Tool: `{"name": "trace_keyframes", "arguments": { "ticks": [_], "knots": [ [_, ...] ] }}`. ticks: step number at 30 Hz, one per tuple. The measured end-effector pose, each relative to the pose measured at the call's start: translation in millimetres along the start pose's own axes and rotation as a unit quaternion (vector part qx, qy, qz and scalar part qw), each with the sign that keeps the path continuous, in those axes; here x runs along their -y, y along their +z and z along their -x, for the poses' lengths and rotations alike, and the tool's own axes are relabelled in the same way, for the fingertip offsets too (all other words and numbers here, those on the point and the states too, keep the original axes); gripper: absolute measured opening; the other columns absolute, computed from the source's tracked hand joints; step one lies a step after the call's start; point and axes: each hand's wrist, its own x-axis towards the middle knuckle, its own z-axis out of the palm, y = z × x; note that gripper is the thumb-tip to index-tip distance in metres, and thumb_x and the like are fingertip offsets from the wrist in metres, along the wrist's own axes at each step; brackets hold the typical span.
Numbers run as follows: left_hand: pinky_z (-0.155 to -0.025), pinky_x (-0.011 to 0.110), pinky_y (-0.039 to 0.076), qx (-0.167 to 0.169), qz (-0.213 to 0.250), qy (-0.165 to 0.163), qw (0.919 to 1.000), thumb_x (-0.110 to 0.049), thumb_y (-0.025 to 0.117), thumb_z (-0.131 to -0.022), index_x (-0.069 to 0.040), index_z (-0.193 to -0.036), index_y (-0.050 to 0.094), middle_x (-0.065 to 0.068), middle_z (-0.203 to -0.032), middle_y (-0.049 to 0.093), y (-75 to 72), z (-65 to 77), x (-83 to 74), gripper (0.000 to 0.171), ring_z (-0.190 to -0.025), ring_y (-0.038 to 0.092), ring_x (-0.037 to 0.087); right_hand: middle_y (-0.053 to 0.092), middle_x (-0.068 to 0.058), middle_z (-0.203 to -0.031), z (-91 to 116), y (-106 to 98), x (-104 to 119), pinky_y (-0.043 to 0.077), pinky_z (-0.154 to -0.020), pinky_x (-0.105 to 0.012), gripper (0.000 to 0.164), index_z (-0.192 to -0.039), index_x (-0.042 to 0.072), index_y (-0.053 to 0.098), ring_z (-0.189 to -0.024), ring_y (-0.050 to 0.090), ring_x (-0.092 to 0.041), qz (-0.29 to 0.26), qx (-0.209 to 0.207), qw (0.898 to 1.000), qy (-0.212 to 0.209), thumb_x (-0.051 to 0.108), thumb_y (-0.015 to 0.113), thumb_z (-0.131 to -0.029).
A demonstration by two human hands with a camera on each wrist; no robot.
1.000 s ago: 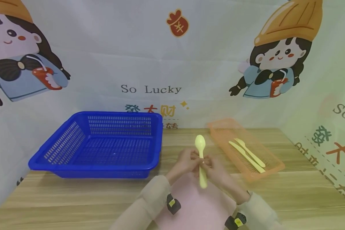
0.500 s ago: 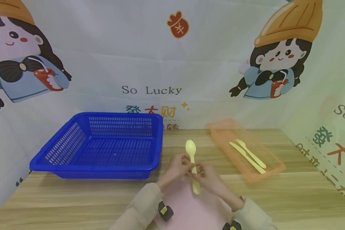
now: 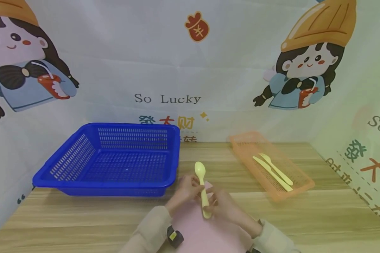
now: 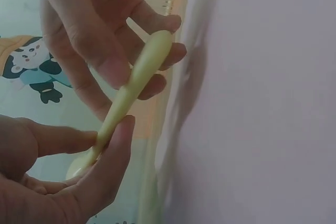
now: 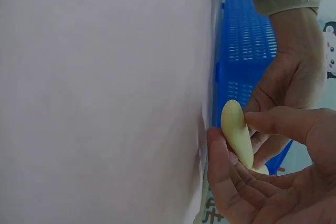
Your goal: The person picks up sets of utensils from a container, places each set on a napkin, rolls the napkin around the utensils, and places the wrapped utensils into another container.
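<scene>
A pale yellow plastic spoon [image 3: 204, 196] is held up at the front middle in the head view, bowl upward and tilted a little left. My left hand [image 3: 185, 189] pinches its neck between thumb and fingers. My right hand [image 3: 225, 207] holds the lower handle, the thumb on one side and fingertips on the other. In the left wrist view the spoon handle [image 4: 144, 69] slants between both hands. The right wrist view shows the handle end [image 5: 237, 129] close up, with the bowl mostly hidden behind fingers.
To the left stands a blue plastic basket [image 3: 106, 184] with slotted walls. An orange basket [image 3: 245, 154] at right holds a yellow knife [image 3: 272, 173] and a yellow fork [image 3: 276, 168]. Pink fabric [image 3: 209, 232] lies below the hands. A printed cloth [image 3: 234, 77] hangs behind the table.
Both hands and the spoon have shifted left and slightly lower, toward me. The right hand has slid down the handle toward its end. The baskets, knife and fork stay put.
</scene>
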Motion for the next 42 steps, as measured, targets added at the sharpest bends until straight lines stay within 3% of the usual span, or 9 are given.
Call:
{"name": "trace_keyframes", "arguments": {
  "ticks": [9,16,21,24,28,31,35,38,42],
  "knots": [
    [-0.055,0.025,0.051,0.020,-0.019,0.009,0.9996,0.005,0.064,-0.072,0.012,-0.087,0.055,0.019,-0.074,0.064,-2.9,1.0,11.1,0.019,-0.061,0.061,0.020,0.061,-0.013,-0.078,-1.5,6.3,-5.9,0.049,-0.052,-0.025,0.050,-0.117,-0.016,0.042,-0.063,0.057,-0.018,0.032,0.039,0.999,0.001,0.004,0.063,-0.076],
    [-0.050,0.025,0.052,0.056,0.028,-0.032,0.9975,0.009,0.061,-0.073,0.014,-0.084,0.056,0.017,-0.068,0.062,-2.0,-2.7,18.6,0.013,-0.052,0.058,0.013,0.060,-0.010,-0.075,-0.9,5.9,-5.4,0.046,-0.049,-0.023,0.037,-0.107,-0.013,0.051,-0.059,0.056,-0.016,0.061,0.051,0.997,-0.018,0.005,0.062,-0.077],
    [-0.051,0.021,0.049,0.036,-0.040,-0.002,0.9985,0.005,0.067,-0.069,0.011,-0.077,0.059,0.012,-0.066,0.060,-1.1,-4.2,17.2,0.013,-0.054,0.056,0.012,0.059,-0.009,-0.074,0.2,4.9,-5.3,0.046,-0.053,-0.024,0.028,-0.098,-0.009,0.056,-0.063,0.054,-0.016,0.100,0.048,0.993,-0.038,0.007,0.063,-0.077],
    [-0.050,0.021,0.048,0.026,-0.073,-0.004,0.9969,0.002,0.070,-0.068,0.008,-0.074,0.060,0.009,-0.064,0.057,-0.1,-4.8,13.4,0.013,-0.054,0.056,0.014,0.056,-0.004,-0.069,-0.4,4.2,-5.5,0.043,-0.052,-0.023,0.017,-0.088,-0.004,0.058,-0.060,0.050,-0.013,0.115,0.050,0.991,-0.049,0.008,0.063,-0.077],
    [-0.053,0.020,0.048,0.016,-0.126,-0.003,0.9919,-0.003,0.072,-0.067,0.003,-0.071,0.063,0.006,-0.064,0.059,0.7,-4.7,8.7,0.013,-0.055,0.055,0.011,0.053,-0.001,-0.066,-0.6,3.2,-5.7,0.040,-0.049,-0.020,0.010,-0.079,0.000,0.057,-0.056,0.044,-0.009,0.117,0.059,0.990,-0.055,0.008,0.062,-0.077],
    [-0.056,0.019,0.044,0.009,-0.178,0.018,0.9839,-0.005,0.073,-0.065,0.000,-0.067,0.063,0.003,-0.064,0.060,0.8,-4.2,6.8,0.011,-0.057,0.052,0.009,0.054,-0.002,-0.070,0.9,2.4,-5.3,0.041,-0.051,-0.019,0.012,-0.079,-0.001,0.058,-0.059,0.045,-0.008,0.123,0.067,0.988,-0.058,0.010,0.064,-0.077],
    [-0.051,0.016,0.041,0.024,-0.203,0.040,0.9780,-0.002,0.072,-0.065,0.000,-0.061,0.063,0.004,-0.059,0.059,0.8,-3.8,5.8,0.010,-0.053,0.049,0.008,0.051,-0.003,-0.074,3.8,1.1,-4.7,0.041,-0.054,-0.018,0.013,-0.082,0.000,0.059,-0.062,0.043,-0.008,0.150,0.069,0.984,-0.071,0.011,0.065,-0.076],
    [-0.042,0.014,0.033,0.042,-0.217,0.057,0.9737,-0.003,0.070,-0.067,-0.002,-0.054,0.059,-0.001,-0.047,0.051,1.2,-4.4,7.5,0.017,-0.045,0.042,0.005,0.049,-0.003,-0.076,5.6,0.7,-4.5,0.040,-0.056,-0.019,0.013,-0.083,0.001,0.059,-0.065,0.043,-0.009,0.192,0.067,0.975,-0.089,0.011,0.065,-0.076],
    [-0.038,0.014,0.031,0.058,-0.228,0.060,0.9701,-0.005,0.069,-0.068,-0.003,-0.051,0.057,-0.006,-0.043,0.041,2.1,-4.2,8.6,0.021,-0.041,0.039,0.005,0.053,-0.005,-0.083,8.8,1.1,-4.4,0.045,-0.067,-0.025,0.016,-0.082,0.002,0.058,-0.076,0.049,-0.015,0.267,0.064,0.954,-0.122,0.013,0.067,-0.075]
  ]
}}
